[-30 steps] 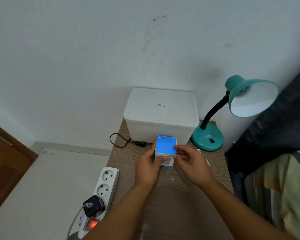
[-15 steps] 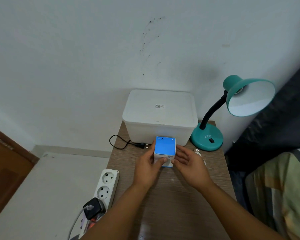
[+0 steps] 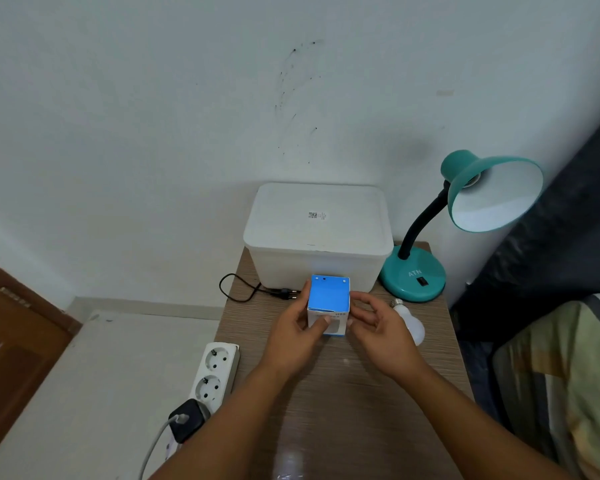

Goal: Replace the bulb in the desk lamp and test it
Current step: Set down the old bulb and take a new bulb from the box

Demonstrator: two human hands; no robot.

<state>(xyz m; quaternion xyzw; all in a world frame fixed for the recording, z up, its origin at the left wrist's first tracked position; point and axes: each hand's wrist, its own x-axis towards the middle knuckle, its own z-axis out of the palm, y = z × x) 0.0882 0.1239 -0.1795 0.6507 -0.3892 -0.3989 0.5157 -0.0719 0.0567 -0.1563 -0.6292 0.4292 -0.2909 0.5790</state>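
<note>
A wood-grain counter [image 3: 343,403] stands against a white wall, with a power strip [image 3: 215,372] at its left edge. Above its middle, the left hand [image 3: 291,336] grips a small blue-topped bulb box [image 3: 329,304], held upright; the right hand [image 3: 381,332] touches its side with loosely spread fingers. A white bulb [image 3: 411,323] lies flat, its screw base pointing toward the teal lamp [image 3: 465,216], which stands beside a white bin [image 3: 317,237].

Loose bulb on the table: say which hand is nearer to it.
Right. The right hand lies just beside the bulb, covering part of it; the left hand grips the far side of the blue box.
</note>
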